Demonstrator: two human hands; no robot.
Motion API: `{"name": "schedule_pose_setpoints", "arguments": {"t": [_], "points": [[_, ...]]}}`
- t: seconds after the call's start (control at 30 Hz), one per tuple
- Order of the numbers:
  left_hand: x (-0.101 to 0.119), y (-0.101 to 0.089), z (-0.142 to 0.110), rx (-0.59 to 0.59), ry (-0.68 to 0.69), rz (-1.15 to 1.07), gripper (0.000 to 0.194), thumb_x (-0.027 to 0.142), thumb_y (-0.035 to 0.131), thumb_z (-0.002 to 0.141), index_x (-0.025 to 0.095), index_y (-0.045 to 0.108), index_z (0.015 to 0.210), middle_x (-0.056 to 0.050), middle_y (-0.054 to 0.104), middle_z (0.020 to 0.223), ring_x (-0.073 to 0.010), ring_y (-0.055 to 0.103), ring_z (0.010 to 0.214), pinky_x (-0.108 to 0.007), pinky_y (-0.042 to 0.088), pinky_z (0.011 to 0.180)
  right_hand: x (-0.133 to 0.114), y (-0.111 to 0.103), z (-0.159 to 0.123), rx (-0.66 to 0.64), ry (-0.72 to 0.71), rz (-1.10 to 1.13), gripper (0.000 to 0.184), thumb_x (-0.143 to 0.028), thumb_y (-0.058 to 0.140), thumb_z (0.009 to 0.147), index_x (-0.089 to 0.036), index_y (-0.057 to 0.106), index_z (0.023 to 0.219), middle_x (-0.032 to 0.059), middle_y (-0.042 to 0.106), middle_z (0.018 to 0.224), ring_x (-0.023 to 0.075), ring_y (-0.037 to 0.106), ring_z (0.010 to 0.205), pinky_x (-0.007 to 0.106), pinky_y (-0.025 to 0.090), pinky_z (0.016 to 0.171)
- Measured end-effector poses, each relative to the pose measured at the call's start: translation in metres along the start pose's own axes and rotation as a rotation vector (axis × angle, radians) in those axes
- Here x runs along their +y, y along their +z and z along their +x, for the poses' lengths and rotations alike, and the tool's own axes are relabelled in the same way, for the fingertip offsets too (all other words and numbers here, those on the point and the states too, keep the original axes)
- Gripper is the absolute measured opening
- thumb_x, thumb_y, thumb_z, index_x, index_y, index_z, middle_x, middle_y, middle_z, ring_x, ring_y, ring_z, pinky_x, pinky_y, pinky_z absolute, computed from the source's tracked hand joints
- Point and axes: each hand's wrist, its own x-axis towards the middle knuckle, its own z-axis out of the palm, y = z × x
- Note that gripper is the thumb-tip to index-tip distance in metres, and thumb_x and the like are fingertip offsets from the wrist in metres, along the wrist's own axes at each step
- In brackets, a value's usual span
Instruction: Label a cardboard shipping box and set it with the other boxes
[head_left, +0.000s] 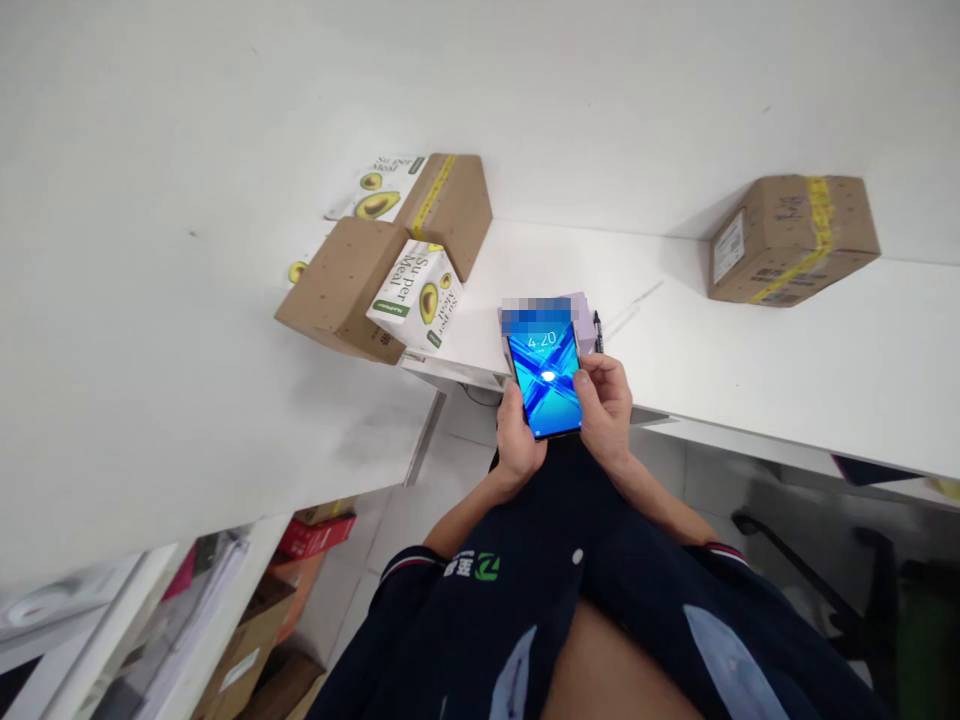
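A smartphone (546, 395) with a lit blue screen, reading 4:20, is held between both my hands in front of the desk edge. My left hand (519, 437) grips its left side near the bottom. On the other side, my right hand (606, 405) closes around the right edge, thumb along the screen's border. Behind the phone lies a pale purple object (586, 318), mostly hidden by it. A dark pen (598, 332) rests on the desk just beyond my right hand. The top of the screen is blurred out.
On the white desk (675, 340), cardboard boxes (358, 268) and a small avocado-printed carton (417, 295) stand at the left. A taped cardboard box (796, 240) sits at the right against the wall. Below are an office chair (810, 570) and shelves holding boxes (251, 640).
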Motion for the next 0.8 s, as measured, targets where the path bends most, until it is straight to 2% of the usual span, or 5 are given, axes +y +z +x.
{"name": "schedule_pose_setpoints", "arguments": {"t": [0.2,0.43,0.8], "points": [[-0.0006,0.0012,-0.0024,0.019,-0.002,0.005,0.03,0.049,0.063,0.093,0.021,0.074,0.097,-0.006,0.078,0.099,-0.0262,0.072,0.101,-0.039,0.056,0.095,0.0004,-0.0003,-0.0008,0.012,0.017,-0.02,0.029,-0.051,0.069,0.085,-0.027,0.06,0.1,-0.0015,0.064,0.083,0.0149,0.06,0.073,0.03,0.051,0.066],[-0.0034,-0.0012,-0.001,0.041,-0.017,0.008,0.03,0.049,0.063,0.093,0.021,0.073,0.095,-0.003,0.076,0.094,-0.0225,0.072,0.094,-0.036,0.056,0.09,0.0026,-0.0006,-0.0008,0.017,0.026,-0.021,0.029,-0.05,0.069,0.085,-0.026,0.06,0.1,-0.0003,0.065,0.085,0.0158,0.061,0.075,0.031,0.052,0.068],[-0.0004,0.0017,-0.0033,0.025,-0.001,-0.016,0.03,0.046,0.063,0.094,0.018,0.073,0.098,-0.005,0.077,0.096,-0.0209,0.072,0.088,-0.035,0.057,0.087,0.002,-0.001,-0.0004,0.005,0.013,0.001,0.028,-0.05,0.069,0.086,-0.026,0.061,0.1,-0.0008,0.064,0.083,0.0152,0.059,0.073,0.03,0.05,0.066]]}}
